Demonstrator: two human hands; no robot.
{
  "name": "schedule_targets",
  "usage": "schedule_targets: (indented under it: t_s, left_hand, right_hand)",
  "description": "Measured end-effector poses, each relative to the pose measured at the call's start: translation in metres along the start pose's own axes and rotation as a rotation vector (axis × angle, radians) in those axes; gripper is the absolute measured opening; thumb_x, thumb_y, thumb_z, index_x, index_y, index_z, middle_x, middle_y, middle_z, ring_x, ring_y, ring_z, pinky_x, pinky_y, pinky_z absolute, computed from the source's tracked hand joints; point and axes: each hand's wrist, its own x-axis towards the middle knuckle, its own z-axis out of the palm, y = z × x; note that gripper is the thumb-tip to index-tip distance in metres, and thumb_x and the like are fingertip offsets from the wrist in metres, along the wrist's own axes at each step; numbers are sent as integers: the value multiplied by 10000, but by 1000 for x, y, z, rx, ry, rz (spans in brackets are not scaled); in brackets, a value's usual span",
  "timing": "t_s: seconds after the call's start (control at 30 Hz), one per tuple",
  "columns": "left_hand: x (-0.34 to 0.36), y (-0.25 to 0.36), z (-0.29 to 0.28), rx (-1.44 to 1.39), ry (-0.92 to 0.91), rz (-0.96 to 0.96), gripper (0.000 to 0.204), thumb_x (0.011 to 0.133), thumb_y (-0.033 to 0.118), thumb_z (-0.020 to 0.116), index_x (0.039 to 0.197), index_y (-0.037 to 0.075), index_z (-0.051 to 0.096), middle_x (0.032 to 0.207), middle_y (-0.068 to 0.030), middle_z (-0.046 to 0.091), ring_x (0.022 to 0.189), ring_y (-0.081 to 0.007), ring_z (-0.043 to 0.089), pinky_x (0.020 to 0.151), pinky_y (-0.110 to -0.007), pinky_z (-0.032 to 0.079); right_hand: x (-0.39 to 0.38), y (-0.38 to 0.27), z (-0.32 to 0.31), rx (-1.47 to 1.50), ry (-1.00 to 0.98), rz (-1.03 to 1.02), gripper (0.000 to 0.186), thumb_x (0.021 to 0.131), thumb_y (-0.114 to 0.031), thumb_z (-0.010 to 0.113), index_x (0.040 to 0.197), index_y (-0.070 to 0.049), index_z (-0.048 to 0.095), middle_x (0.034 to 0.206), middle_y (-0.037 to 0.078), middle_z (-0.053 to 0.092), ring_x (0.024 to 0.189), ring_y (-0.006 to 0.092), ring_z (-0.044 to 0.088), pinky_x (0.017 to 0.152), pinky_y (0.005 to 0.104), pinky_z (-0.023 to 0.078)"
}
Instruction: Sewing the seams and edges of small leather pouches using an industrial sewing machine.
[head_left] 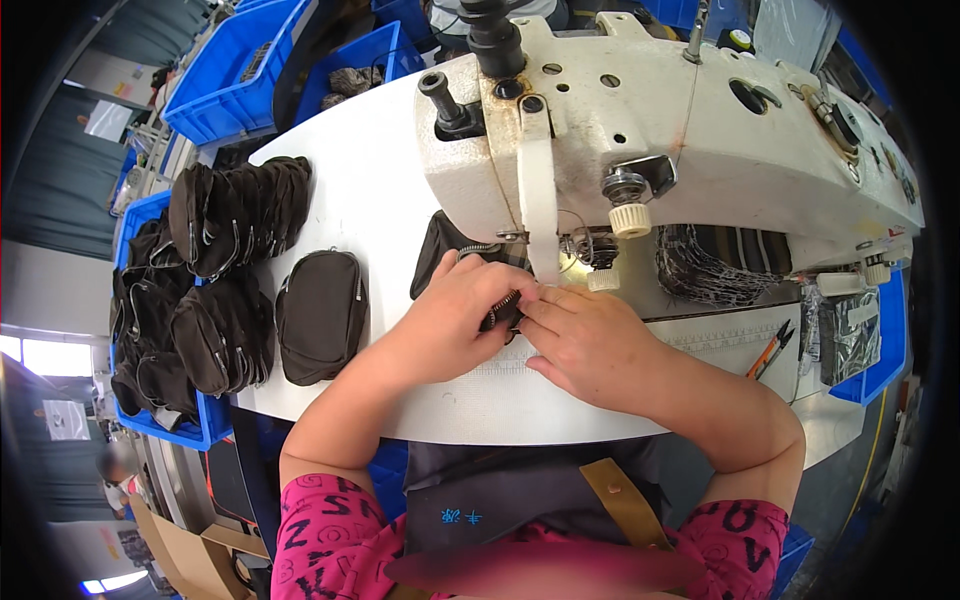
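Both my hands are close together under the head of a white sewing machine (730, 130). Between them is a small black fabric pouch (438, 252), with a zipper edge showing at my fingers. My left hand (455, 315) is closed on the pouch, its fingers curled over the zipper edge. With bunched fingertips my right hand (590, 340) pinches the same edge, touching the left fingertips. The needle area is mostly hidden behind the machine's white arm and my fingers. A black zippered pouch (322, 318) lies flat to the left of my left forearm.
More black pouches (240, 215) stand in rows at the left, beside a loaded blue bin (215, 425). Stacked dark fabric pieces (725, 262) sit under the machine arm. Orange-handled snips (766, 355) lie on the white table (420, 415) at right. Another blue bin (893, 330) is beyond.
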Motion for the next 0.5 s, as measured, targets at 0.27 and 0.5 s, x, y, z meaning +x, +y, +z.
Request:
schedule_targets:
  t_s: [0.27, 0.5]
  left_hand:
    - [13, -4, 19, 474, 379, 94, 281, 728, 59, 754, 1002, 112, 721, 864, -16, 595, 842, -241, 571, 813, -365, 487]
    - [10, 5, 23, 414, 263, 104, 168, 755, 107, 768, 920, 102, 735, 838, -21, 593, 843, -229, 575, 778, -362, 475]
  right_hand:
    - [0, -3, -1, -43, -4, -14, 380, 873, -254, 746, 1113, 39, 711, 1278, 191, 682, 1277, 318, 611, 1035, 407, 507]
    - [-2, -9, -15, -2, -112, 73, 407, 855, -243, 764, 1134, 47, 704, 1250, 194, 683, 1237, 330, 619, 1042, 415, 495]
